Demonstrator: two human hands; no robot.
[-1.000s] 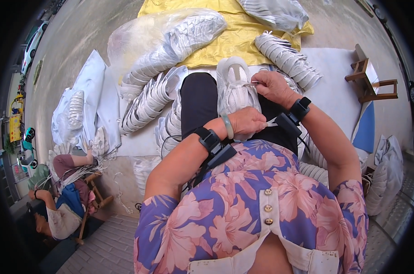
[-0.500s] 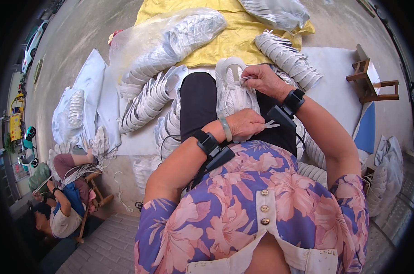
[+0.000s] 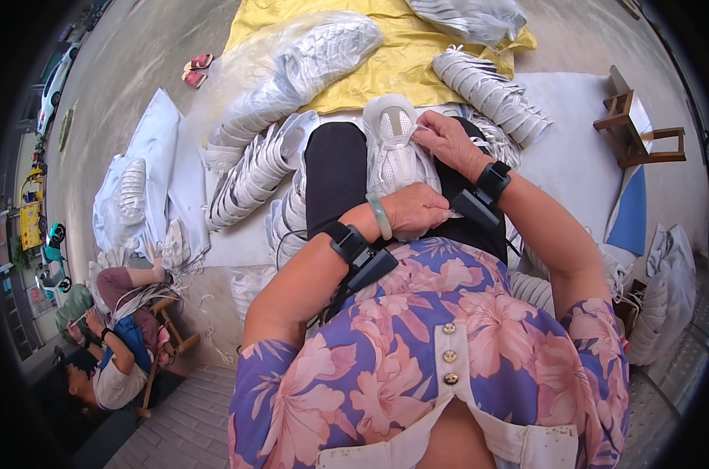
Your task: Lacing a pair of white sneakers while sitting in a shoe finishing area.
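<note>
A white mesh sneaker (image 3: 393,144) lies between my black-trousered thighs, its toe away from me. My left hand (image 3: 413,209), with a pale green bangle at its wrist, rests across the near end of the sneaker. Its fingers are closed in a pinch, a bit of white shoelace showing at the fingertips. Beside the toe end, my right hand (image 3: 451,146) has thumb and forefinger pinched at the sneaker's lacing, on the right edge. The lace in that pinch is mostly hidden by the fingers. Black devices are strapped to both wrists.
Nested stacks of white shoe uppers (image 3: 491,94) lie around my legs, some in clear plastic bags (image 3: 292,70). A yellow sheet (image 3: 354,78) spreads ahead. A small wooden stool (image 3: 632,129) stands right. At lower left sits another person (image 3: 116,344) holding white laces. Red slippers (image 3: 196,70) lie far left.
My right hand has shifted slightly nearer the sneaker's edge, and less lace shows at its fingers. The lace ends that stuck out from my left hand are now mostly out of sight.
</note>
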